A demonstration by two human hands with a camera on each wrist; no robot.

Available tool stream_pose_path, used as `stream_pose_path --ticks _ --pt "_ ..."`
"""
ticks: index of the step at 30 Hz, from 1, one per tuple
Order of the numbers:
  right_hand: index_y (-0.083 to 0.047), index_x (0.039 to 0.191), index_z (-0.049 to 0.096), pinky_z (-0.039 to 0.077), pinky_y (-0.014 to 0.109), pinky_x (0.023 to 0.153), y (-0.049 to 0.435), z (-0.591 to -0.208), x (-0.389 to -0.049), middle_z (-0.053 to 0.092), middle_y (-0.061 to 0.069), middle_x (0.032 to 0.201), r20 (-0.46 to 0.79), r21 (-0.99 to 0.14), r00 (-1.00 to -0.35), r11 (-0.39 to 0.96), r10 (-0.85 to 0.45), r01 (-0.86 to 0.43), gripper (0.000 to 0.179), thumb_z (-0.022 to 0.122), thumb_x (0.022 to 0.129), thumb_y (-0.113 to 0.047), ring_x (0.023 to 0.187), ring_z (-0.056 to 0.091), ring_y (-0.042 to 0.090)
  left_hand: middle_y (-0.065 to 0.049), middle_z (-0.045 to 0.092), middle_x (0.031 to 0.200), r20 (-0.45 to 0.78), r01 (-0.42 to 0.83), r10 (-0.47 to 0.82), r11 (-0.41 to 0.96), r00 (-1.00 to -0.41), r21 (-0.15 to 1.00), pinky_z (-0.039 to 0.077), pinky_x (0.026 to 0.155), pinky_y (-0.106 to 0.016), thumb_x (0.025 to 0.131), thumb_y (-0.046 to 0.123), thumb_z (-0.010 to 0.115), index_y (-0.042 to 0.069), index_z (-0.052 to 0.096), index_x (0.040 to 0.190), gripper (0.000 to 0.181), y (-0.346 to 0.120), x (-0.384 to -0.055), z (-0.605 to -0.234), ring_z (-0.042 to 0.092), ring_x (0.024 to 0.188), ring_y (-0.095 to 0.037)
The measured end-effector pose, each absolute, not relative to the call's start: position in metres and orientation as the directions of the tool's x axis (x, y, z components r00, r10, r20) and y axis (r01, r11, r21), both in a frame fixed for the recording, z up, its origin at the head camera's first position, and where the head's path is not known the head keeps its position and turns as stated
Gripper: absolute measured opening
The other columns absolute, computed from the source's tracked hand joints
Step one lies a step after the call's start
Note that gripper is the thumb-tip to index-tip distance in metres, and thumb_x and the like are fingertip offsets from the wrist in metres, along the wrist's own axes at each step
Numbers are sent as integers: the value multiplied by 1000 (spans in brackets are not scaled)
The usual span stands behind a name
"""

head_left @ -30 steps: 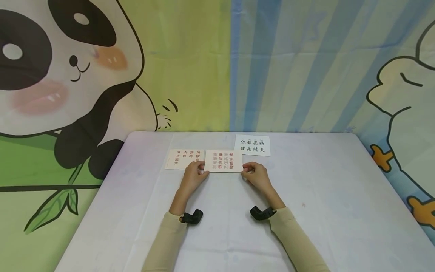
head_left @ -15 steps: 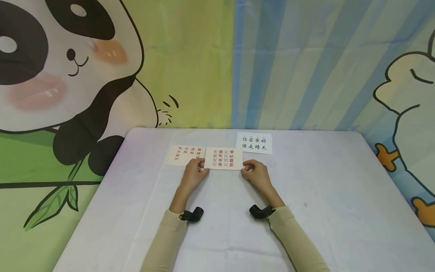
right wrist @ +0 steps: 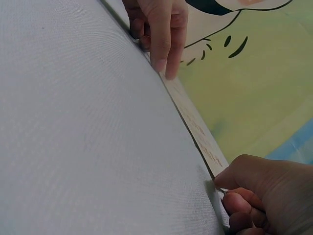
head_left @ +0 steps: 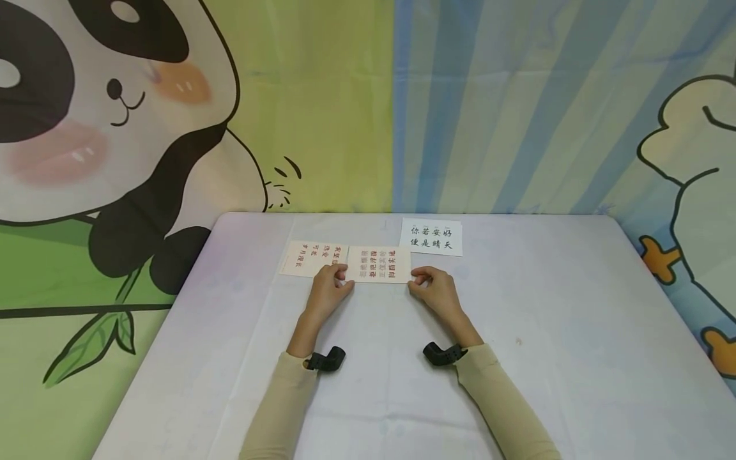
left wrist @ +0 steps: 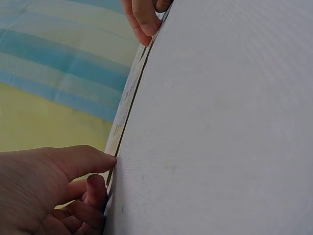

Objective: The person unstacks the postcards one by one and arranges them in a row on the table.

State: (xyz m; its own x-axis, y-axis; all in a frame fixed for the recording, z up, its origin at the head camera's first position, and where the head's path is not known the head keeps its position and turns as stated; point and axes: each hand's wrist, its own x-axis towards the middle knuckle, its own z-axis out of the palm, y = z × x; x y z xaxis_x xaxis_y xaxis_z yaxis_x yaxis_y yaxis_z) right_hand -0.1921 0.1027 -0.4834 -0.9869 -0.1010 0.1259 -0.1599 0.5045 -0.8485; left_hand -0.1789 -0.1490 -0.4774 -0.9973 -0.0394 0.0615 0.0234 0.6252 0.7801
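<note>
Red-print card (head_left: 379, 264) btwn both hands (head_left: 326, 295) (head_left: 439, 296), prob. pinched

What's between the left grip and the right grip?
The middle card, printed with reddish characters, spans the stretch between left grip and right grip; the head view shows it.

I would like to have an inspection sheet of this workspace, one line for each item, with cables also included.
Surface: pale table with a small faint mark on its right side.
Job's things: middle card between the hands; left card beside it, partly hidden by a hand; back card with black characters, farther right.
Clutter: nothing seen.
Grippers: left hand holds the middle card's left edge, right hand its right edge; each wrist wears a black device.
Cables: nothing seen.
Surroundings: printed backdrop with a panda at left and stripes.
</note>
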Motion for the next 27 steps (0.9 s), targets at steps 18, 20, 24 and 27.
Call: stream_pose_path --ticks 18,20,24,27 --pt "1 99 71 33 20 51 105 -486 -195 63 6 78 83 -863 -992 492 -93 -118 21 73 80 -5 58 44 10 -6 48 84 61 25 -35 629 -998 777 37 59 -21 85 6 74 -5 59 126 45 -149 -180 -479 44 67 -13" --pt "1 99 71 32 20 51 106 -486 -195 63 6 78 88 -872 -992 474 -89 -120 21 74 79 -4 57 44 10 -6 48 83 72 35 -34 621 -997 783 37 58 -21 84 5 73 -5 58 126 45 -148 -181 -478 44 66 -13" --pt "2 100 70 33 19 51 108 -487 -195 62 7 78 86 -885 -993 452 -84 -115 22 73 79 -4 58 44 10 -7 50 84 103 63 -32 602 -994 796 38 60 -22 84 5 73 -4 59 125 44 -146 -181 -477 44 67 -13" --pt "2 101 70 35 19 51 108 -486 -195 62 8 80 70 -889 -994 446 -84 -100 22 73 80 -4 59 45 11 -8 51 86 125 88 -20 597 -992 797 38 61 -23 85 6 72 -4 60 124 42 -145 -181 -477 45 68 -14"
